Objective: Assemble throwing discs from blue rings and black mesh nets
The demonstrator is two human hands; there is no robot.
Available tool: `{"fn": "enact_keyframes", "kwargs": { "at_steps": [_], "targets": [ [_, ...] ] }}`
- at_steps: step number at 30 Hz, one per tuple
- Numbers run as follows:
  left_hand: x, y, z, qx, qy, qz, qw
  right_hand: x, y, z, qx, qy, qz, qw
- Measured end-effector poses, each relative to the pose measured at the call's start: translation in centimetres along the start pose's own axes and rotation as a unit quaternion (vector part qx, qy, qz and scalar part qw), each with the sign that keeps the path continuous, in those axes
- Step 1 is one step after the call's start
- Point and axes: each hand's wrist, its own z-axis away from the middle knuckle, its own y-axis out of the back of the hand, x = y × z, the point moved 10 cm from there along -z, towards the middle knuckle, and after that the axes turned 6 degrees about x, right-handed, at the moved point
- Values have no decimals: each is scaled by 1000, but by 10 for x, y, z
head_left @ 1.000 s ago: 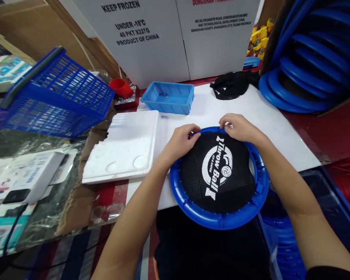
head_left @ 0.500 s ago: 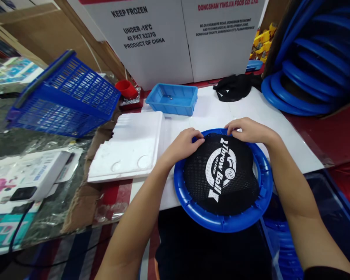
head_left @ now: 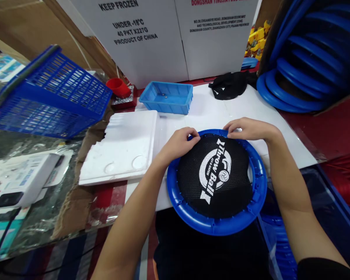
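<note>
A blue plastic ring point(head_left: 217, 228) lies at the near edge of the white work surface, reaching over my lap. Inside it is a black mesh net point(head_left: 189, 175) printed "Throw Ball" in white; at the right a gap shows between net and ring. My left hand point(head_left: 183, 143) pinches the net's far-left edge between thumb and fingers, against the ring. At the far side, my right hand point(head_left: 243, 129) has its fingers closed at the net's edge over the rim. Its fingertips are partly hidden.
Behind the ring stands a light-blue tray point(head_left: 166, 107) with a few tiny parts. Left of it lie a white foam slab point(head_left: 119, 147), a red cup point(head_left: 118, 88) and a blue basket point(head_left: 52, 97). Black nets point(head_left: 229, 85) and stacked blue rings point(head_left: 300, 74) are at the back right.
The whole view has shifted slightly, so things appear further left. My left thumb and fingers have come together at the net's edge; my right hand stays at the far rim.
</note>
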Motion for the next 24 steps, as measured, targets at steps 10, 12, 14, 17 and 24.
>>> {"fn": "enact_keyframes", "kwargs": {
  "at_steps": [10, 12, 14, 17, 24],
  "targets": [
    [1, 0, 0, 2, -2, -10, 1000, 11, -2, -6, -20, 23, -50, 998],
    [0, 0, -1, 1, 3, -6, 1000, 11, -2, -5, -32, 25, -57, 998],
    [-3, -1, -1, -5, 11, 1, 1000, 13, -2, -6, -38, 23, -64, 997],
    [-6, -2, -1, -19, 24, 19, 999, 15, -5, -8, -42, 29, -68, 996],
    [-15, -2, -2, -22, 49, 82, 995, 13, -16, -12, -39, 66, -26, 997]
  ]
}}
